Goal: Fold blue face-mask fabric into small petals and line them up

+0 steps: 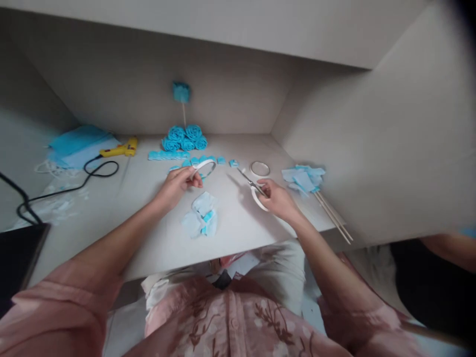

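Observation:
My left hand [182, 184] is closed on a white ring-shaped roll of tape [210, 165], held above the table. In my right hand [275, 197] is a pair of scissors [253, 185] with white handles, its blades pointing up and left. Between the hands and nearer to me lie pale blue and white cut scraps [203, 215]. Small blue folded pieces [221, 160] sit in a row behind the tape, partly hidden by it and my left hand. A second ring [260, 168] lies flat just beyond the scissors.
Blue rolled roses [186, 139] are stacked at the back, below a blue flower on a stick [181, 92]. At left are a yellow glue gun [128, 148] with black cord and blue face masks [80, 144]. Sticks with pale blue petals [305, 178] overhang the right edge. A person sits at far right.

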Demonstrator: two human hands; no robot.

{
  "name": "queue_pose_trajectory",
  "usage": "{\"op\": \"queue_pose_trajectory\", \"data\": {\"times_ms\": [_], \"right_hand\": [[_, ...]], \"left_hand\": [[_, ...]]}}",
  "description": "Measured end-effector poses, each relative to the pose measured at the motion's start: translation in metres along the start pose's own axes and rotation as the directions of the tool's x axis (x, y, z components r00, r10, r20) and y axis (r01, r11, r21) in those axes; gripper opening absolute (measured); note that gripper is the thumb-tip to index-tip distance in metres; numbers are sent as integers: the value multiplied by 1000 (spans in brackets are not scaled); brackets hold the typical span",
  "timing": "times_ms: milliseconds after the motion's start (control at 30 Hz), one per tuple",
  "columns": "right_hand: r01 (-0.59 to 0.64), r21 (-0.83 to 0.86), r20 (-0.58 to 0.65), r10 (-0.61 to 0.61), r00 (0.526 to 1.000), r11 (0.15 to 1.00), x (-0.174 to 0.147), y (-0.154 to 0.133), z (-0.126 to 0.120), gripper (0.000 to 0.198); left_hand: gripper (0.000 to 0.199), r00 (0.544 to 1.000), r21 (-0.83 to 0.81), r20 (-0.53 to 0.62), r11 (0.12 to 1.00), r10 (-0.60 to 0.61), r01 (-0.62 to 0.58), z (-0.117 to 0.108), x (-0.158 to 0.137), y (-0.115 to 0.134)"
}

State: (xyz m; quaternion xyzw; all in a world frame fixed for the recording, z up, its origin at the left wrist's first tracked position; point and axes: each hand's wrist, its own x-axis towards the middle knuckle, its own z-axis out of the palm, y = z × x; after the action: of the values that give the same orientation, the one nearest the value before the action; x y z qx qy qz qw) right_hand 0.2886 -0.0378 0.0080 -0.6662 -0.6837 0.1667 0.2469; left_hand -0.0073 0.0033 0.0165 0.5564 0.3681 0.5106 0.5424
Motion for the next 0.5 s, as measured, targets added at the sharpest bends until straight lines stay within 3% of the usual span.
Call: {"op": "queue_pose_trajectory", "data": {"times_ms": [67, 133, 233, 333, 500], "right_hand": [[-16, 429, 26, 5, 1000, 903, 0, -7, -6, 52], [-18, 682, 80, -50, 996, 731, -5, -18, -8, 65], [-73, 789, 192, -132, 973, 610, -17, -33, 1, 73], [-105, 844, 247, -208, 946, 526, -26, -43, 17, 61], [-187, 911, 337, -402, 851, 368, -29, -53, 29, 61]], "left_hand": [[33, 999, -63, 11, 997, -33, 34, 0, 1, 0], [34, 998, -113, 34, 992, -47, 50, -1, 2, -2], [37, 996, -146, 70, 987, -60, 69, -3, 3, -5], [39, 993, -139, 95, 987, -71, 84, -4, 2, -6], [42, 991, -132, 115, 987, -73, 88, -4, 1, -5]]}}
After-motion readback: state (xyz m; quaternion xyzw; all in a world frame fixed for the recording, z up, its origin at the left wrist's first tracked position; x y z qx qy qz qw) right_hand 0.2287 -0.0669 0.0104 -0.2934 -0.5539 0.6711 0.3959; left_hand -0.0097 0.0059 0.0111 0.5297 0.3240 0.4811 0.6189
